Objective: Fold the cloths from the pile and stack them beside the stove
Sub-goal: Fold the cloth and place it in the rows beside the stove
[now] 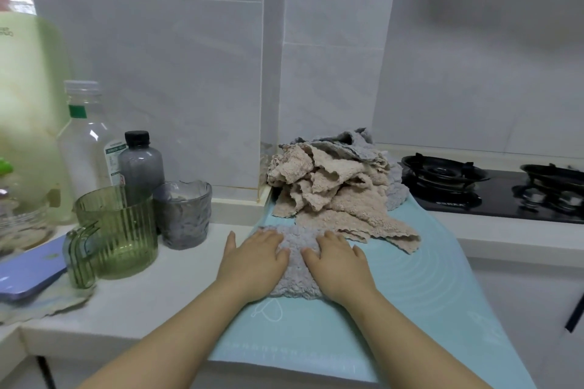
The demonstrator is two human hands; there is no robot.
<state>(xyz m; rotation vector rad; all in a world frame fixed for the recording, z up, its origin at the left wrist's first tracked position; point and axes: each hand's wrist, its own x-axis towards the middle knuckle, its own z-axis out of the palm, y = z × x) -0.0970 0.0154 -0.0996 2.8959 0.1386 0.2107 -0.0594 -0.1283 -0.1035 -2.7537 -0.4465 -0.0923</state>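
Both hands are pressing flat, fingers extended, on one grey cloth [295, 265] lying on the blue silicone mat [410, 287]: left hand [256, 262], right hand [339, 265]; this cloth appears partly folded; the pile [331, 186] of beige and grey cloths beside the gas stove [493, 189] is waiting unfolded; no finished stack is showing, so most work is remaining.

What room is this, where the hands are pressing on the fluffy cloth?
Most likely a home kitchen. There is a black gas stove set into the white counter, a tiled wall at the back, and a green jug with bottles standing nearby.
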